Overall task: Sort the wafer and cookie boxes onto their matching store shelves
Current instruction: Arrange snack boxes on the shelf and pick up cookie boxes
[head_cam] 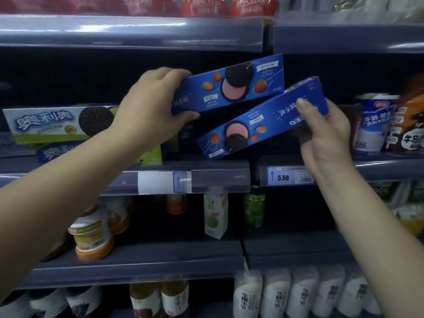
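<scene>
Store shelves (192, 166), two blue cookie boxes, left hand (151, 106) fingers gripping one (229, 84), right hand (325, 134) the other (259, 120)

I have a single head-worn wide-angle view, facing straight into the store shelves (192, 177) at close range, about level with the middle shelf; both forearms reach in from the lower corners toward it.

The price tag (289, 176) on the shelf rail reads "5.50"; the green cookie box (57, 125) reads "奥利奥".
</scene>
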Motion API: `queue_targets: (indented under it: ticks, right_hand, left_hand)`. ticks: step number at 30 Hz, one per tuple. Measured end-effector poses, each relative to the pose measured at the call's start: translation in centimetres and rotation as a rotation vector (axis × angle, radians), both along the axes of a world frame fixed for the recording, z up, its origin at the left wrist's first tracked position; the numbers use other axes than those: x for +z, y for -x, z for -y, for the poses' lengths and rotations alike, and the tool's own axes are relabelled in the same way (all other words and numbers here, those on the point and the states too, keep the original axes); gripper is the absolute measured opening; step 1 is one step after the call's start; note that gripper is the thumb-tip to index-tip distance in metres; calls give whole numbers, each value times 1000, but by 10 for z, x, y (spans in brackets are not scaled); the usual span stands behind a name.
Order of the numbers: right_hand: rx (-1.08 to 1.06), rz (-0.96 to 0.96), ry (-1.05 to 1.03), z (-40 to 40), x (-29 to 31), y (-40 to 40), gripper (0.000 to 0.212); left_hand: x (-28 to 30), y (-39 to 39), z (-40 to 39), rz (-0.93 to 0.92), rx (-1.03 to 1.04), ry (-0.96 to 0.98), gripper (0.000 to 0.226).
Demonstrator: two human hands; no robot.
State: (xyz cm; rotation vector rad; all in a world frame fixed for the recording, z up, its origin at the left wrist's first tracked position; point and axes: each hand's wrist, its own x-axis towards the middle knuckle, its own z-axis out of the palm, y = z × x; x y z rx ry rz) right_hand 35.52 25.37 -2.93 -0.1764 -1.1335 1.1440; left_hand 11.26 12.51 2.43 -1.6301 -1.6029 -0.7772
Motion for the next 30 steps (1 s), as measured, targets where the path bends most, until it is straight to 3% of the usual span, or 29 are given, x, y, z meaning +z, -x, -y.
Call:
queue_targets:
  ticks: [2,4,7,8,12,17,19,22,27,30]
  right_hand:
    - [-36,-148,43,8,-2,2,9]
    - [12,-275,112,13,-3,3,9]
    - [122,-171,146,18,-5,5,52]
    - [129,-106,131,22,-8,8,57]
    - [-34,110,16,36,-20,19,28]
    - [26,-252,105,41,-14,9,15]
    - [6,-249,117,40,-13,4,25]
    - [19,-32,50,44,-15,1,53]
    - [-116,591,-224,54,-31,-3,58]
    - [-151,770,-336,54,-27,-9,62]
  left_hand:
    - [-6,2,1,12,-14,20,71]
    - [-12,2,3,17,-29,14,70]
    - [-14,1,6,0,-41,-6,69]
    - [-14,0,6,-7,-41,-12,69]
    - [-15,-3,6,1,-47,-18,69]
    - [-17,-1,9,20,-57,-33,69]
    - [-17,-1,11,19,-61,-38,69]
    - [-18,-1,12,21,-59,-36,70]
    - [-20,1,12,-1,-44,-22,67]
    - [-22,3,13,15,-39,-12,66]
